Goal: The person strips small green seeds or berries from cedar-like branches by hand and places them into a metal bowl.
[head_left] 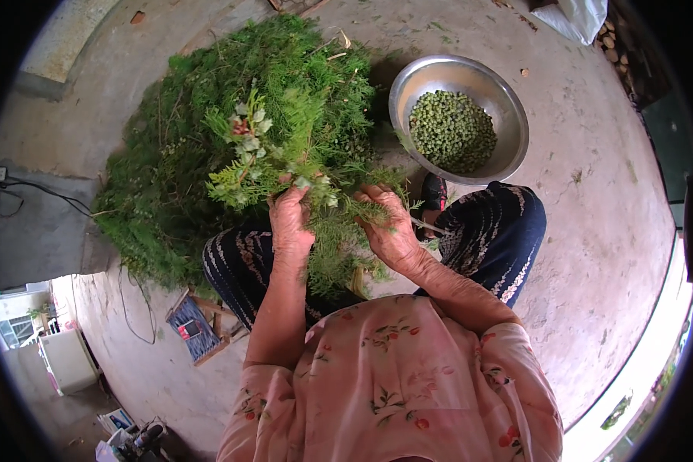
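In my left hand [290,219] is a leafy evergreen branch [250,158] bearing pale green cones, its fingers closed round the stem. My right hand [389,227] is curled at the same greenery, its fingers bent on a green sprig [373,208]; the fingertips are partly covered by foliage. Beyond my hands and to the left lies a big heap of cut evergreen branches [169,154]. To the far right of my hands a wide metal basin [508,115] stands on the floor, with many small round green cones [454,131] gathered in its bottom.
My knees in dark patterned trousers [493,231] spread to both sides. At the lower left, a small woven-seat stool [194,327] rests on the concrete floor [593,254]. Black cables [50,192] run along the left. A white sack [574,19] and stacked logs [610,46] are at the far right.
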Available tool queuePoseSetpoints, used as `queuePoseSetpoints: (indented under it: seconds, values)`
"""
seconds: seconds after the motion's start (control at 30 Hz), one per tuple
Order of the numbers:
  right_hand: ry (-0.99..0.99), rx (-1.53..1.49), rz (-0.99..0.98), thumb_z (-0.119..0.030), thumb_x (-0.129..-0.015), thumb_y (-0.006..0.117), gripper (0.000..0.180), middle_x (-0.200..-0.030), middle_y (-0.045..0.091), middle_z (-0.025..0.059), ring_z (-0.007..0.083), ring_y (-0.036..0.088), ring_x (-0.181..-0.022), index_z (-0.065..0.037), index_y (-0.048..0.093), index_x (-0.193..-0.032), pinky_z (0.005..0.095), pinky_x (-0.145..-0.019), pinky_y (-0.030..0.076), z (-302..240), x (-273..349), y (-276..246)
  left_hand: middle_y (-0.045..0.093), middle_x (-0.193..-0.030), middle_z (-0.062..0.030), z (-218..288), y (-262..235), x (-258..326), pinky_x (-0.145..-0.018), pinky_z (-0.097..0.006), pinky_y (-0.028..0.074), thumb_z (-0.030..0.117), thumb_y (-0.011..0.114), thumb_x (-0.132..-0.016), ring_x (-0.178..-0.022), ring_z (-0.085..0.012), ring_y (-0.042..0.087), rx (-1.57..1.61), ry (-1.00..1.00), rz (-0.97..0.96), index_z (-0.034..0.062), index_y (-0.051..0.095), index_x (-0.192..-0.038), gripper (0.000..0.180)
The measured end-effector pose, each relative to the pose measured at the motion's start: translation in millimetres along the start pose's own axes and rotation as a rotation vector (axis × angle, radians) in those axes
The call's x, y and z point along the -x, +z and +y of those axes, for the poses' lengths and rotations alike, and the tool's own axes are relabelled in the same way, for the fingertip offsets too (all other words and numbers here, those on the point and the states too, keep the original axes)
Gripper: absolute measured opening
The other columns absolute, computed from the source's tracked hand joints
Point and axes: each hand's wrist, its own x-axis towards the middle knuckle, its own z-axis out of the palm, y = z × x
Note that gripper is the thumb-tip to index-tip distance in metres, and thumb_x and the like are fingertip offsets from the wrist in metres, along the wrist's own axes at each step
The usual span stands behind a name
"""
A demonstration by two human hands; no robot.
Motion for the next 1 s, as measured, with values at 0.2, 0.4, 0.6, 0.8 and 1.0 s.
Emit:
queuePoseSetpoints:
  seconds: [0.2, 0.4, 0.6, 0.8, 1.0]
  values:
    - [-0.05, -0.237, 0.062, 0.011, -0.063, 0.052, 0.052, -0.111, 0.051, 0.0159, 0.0313, 0.044, -0.11, 0.001, 0.047, -0.114, 0.0347, -0.095, 0.033, 0, 10, 2, 0.062, -0.08, -0.0057, -1, -1, 2, -0.061, -0.023, 0.045, 0.004, 0.058, -0.078, -0.074, -0.0139, 0.058, -0.006, 0.109, -0.003, 0.0042, 0.057, -0.093, 0.015]
    - [-0.013, -0.107, 0.036, 0.01, -0.07, 0.051, 0.028, -0.089, 0.058, 0.0164, 0.0274, 0.058, -0.08, -0.002, 0.06, -0.094, 0.0297, -0.07, 0.048, 3, 18, 3, 0.058, -0.086, -0.0032, -5, -15, -5, -0.063, -0.027, 0.048, 0.001, 0.058, -0.08, -0.074, -0.0125, 0.058, -0.132, 0.257, -0.056, 0.0027, 0.055, -0.093, 0.014]
    - [0.01, -0.277, 0.346, 0.006, -0.075, 0.056, 0.016, -0.085, 0.056, 0.0131, 0.0256, 0.056, -0.078, 0.0, 0.058, -0.09, 0.0285, -0.07, 0.045, -13, -3, -16, 0.062, -0.097, -0.01, -21, -14, -1, -0.076, -0.031, 0.044, 0.003, 0.062, -0.075, -0.082, -0.0156, 0.06, -0.103, 0.172, -0.067, 0.0039, 0.06, -0.09, 0.014]
    - [0.288, -0.514, 0.019, -0.013, -0.085, 0.055, 0.025, -0.095, 0.059, 0.0106, 0.0158, 0.054, -0.086, 0.002, 0.055, -0.105, 0.0269, -0.077, 0.042, -7, -14, 2, 0.058, -0.106, -0.0072, -40, -9, 13, -0.084, -0.027, 0.039, 0.004, 0.054, -0.081, -0.094, -0.0166, 0.052, -0.598, 0.396, -0.243, -0.001, 0.052, -0.111, 0.03]
    - [0.323, -0.577, 0.053, -0.001, -0.083, 0.052, 0.023, -0.09, 0.059, 0.0073, 0.0111, 0.052, -0.081, 0.003, 0.055, -0.105, 0.0246, -0.073, 0.043, 18, -8, 17, 0.053, -0.109, -0.0171, -64, -9, 28, -0.085, -0.035, 0.042, -0.002, 0.055, -0.069, -0.101, -0.0308, 0.05, -1.314, 0.916, -0.277, 0.0028, 0.049, -0.115, 0.047]
